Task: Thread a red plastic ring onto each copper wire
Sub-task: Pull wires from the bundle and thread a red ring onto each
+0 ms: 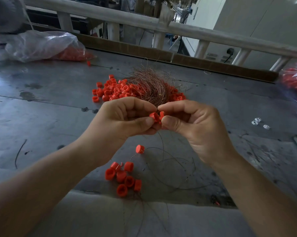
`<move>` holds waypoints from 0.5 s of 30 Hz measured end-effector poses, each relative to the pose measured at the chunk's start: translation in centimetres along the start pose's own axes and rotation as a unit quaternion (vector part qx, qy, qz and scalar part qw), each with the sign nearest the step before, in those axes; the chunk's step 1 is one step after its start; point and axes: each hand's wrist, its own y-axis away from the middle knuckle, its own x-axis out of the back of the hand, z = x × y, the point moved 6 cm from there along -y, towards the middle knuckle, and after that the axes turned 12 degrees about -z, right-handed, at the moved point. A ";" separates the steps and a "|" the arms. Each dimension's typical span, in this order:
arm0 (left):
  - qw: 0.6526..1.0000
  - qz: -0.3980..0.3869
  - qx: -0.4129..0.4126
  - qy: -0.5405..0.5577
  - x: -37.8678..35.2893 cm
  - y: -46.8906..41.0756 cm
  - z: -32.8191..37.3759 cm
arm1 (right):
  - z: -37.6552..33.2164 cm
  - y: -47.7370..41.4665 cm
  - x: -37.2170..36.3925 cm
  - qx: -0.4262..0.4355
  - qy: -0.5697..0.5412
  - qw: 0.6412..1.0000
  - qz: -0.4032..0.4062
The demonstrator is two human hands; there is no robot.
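My left hand (127, 115) and my right hand (188, 120) meet above the grey table, fingertips together. Between them they pinch a red plastic ring (154, 116); a second red piece (161, 115) shows at my right thumb. A thin copper wire (162, 144) hangs down from the pinch. Behind my hands lies a bundle of copper wires (149, 86) on a heap of loose red rings (110, 90). Near the table's front edge sits a cluster of red rings (123, 177) with wires trailing from them, and one more ring (140, 148) on a wire.
A clear plastic bag (41, 45) of red rings lies at the back left, another bag of rings (296, 82) at the right edge. Small white pieces (257, 121) lie at the right. A cardboard strip (178, 57) and a white railing (144, 21) bound the table's far side.
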 end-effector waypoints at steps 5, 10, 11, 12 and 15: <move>0.999 0.014 0.003 -0.040 0.0 0.0 0.2 | -0.4 0.4 -0.4 0.032 0.099 0.994 0.021; 0.998 0.027 0.007 -0.054 -0.1 0.0 0.1 | -0.9 0.5 -0.4 0.055 0.200 0.978 0.031; 0.998 0.027 0.006 -0.053 -0.1 0.0 0.1 | -1.0 0.6 -0.3 0.059 0.212 0.975 0.035; 0.998 0.026 0.006 -0.053 -0.2 -0.1 0.2 | -1.0 0.6 -0.2 0.064 0.224 0.972 0.040; 0.998 0.024 0.005 -0.051 -0.3 0.0 0.1 | -1.1 0.7 -0.2 0.072 0.234 0.968 0.047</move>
